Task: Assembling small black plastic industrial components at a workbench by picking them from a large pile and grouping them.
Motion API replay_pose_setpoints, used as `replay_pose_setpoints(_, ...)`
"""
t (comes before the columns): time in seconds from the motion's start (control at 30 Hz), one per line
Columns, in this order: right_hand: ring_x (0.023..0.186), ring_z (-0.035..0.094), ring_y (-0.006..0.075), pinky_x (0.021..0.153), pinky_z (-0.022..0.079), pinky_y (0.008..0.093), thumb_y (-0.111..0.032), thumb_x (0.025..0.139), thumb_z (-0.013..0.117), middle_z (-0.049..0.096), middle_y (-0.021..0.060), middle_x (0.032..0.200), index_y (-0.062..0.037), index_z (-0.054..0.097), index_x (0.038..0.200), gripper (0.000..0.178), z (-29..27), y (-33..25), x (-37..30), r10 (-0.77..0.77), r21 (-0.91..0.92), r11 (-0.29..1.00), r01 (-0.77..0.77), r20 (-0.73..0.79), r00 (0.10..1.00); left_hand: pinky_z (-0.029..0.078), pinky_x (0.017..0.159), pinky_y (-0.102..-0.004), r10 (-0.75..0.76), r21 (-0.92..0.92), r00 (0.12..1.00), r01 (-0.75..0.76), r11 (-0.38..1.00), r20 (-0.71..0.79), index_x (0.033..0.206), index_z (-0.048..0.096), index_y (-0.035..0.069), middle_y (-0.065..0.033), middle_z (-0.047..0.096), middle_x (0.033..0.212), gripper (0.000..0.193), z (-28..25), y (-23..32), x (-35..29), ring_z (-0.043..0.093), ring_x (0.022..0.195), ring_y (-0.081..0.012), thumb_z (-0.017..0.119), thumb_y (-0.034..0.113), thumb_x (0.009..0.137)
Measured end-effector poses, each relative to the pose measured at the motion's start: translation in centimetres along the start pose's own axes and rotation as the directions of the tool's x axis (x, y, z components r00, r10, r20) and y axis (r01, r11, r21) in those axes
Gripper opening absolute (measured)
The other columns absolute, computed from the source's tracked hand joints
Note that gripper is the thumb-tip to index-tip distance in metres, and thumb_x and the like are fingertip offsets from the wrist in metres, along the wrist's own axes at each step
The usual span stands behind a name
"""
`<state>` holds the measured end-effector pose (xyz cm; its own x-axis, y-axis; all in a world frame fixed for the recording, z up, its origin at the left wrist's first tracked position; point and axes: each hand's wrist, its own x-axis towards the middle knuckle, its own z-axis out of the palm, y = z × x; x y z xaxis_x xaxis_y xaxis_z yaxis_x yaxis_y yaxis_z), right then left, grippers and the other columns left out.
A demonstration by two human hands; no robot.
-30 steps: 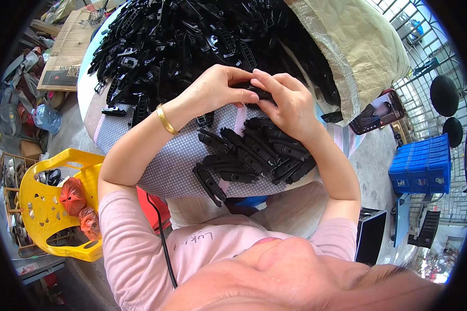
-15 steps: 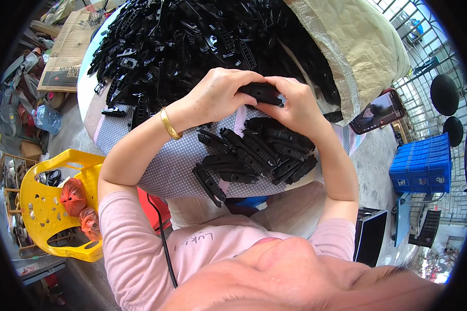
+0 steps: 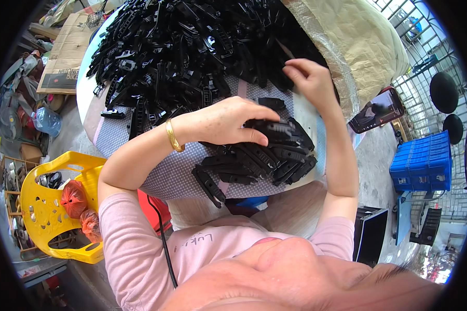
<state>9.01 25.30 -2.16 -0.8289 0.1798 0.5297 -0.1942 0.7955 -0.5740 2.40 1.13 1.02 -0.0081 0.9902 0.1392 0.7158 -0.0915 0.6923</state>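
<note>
Dark print on cardboard (image 3: 70, 44), small lettering on pink shirt (image 3: 192, 251). Left hand (image 3: 225, 120) half closed, thumb and fingers gripping blurred black part (image 3: 270, 126) over small pile (image 3: 244, 161) on table (image 3: 161, 179). Right hand (image 3: 315, 85) curled near big black heap (image 3: 181, 41); can't tell whether holding anything.

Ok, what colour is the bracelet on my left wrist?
The bracelet is gold, seen in the head view.
</note>
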Motion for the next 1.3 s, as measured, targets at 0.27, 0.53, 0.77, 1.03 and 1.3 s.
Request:
replay_pose_setpoints(0.27,0.079,0.061,0.0278,0.068,0.050,0.0372,-0.021,0.074,0.070,0.061,0.0097,0.084,-0.0065,0.066,0.082,0.018,2.2,-1.6,-0.6,-0.054,-0.464,0.880,0.104,0.120,0.991,0.051,0.079,-0.0275,-0.243,-0.312,0.928,0.150,0.938,-0.283,0.104,0.065,0.001,-0.0089,0.066,0.100,0.021,-0.4,-2.1,0.6,0.062,0.087,-0.0149,0.058,0.013,0.090)
replay_pose_setpoints(0.53,0.071,0.064,0.0276,0.065,0.051,0.0345,-0.011,0.073,0.067,0.065,0.0127,0.081,-0.0020,0.065,0.094,0.023,2.1,-1.0,-0.1,0.081,-0.295,0.955,-0.028,0.169,0.982,0.050,0.084,-0.0337,0.057,0.307,0.916,0.074,0.949,-0.396,0.108,0.061,0.001,-0.0142,0.059,0.115,0.028,0.2,-4.5,2.2,0.060,0.095,-0.0276,0.062,0.008,0.081)
replay_pose_setpoints(0.77,0.084,0.063,0.0311,0.071,0.051,0.0385,-0.017,0.076,0.068,0.063,0.0124,0.090,-0.0059,0.066,0.098,0.025,0.7,-0.1,-0.2,0.037,-0.389,0.921,-0.038,-0.011,0.999,0.046,0.086,-0.0334,0.125,0.586,0.964,0.038,0.810,-0.235,0.098,0.063,0.002,-0.0107,0.060,0.100,0.028,0.4,-6.2,6.9,0.052,0.096,-0.0264,0.067,0.009,0.071)
replay_pose_setpoints(1.03,0.092,0.059,0.0277,0.074,0.051,0.0374,-0.017,0.071,0.074,0.054,0.0117,0.097,-0.0039,0.060,0.089,0.026,1.2,-1.9,-0.8,0.009,-0.601,0.793,0.095,0.167,0.986,0.048,0.080,-0.0340,0.209,0.485,0.903,-0.001,0.875,-0.375,0.082,0.059,0.001,-0.0100,0.059,0.084,0.021,0.1,-5.2,6.4,0.055,0.090,-0.0270,0.068,0.006,0.064)
replay_pose_setpoints(1.3,0.081,0.061,0.0283,0.072,0.051,0.0375,-0.012,0.072,0.072,0.059,0.0110,0.088,-0.0039,0.060,0.108,0.039,2.7,-0.6,-0.7,-0.038,-0.519,0.848,0.106,0.141,0.989,0.051,0.066,-0.0251,-0.301,-0.140,0.800,0.268,0.953,-0.519,0.093,0.060,-0.002,-0.0069,0.065,0.083,0.029,-1.5,-2.7,2.7,0.061,0.074,-0.0105,0.075,0.017,0.077)
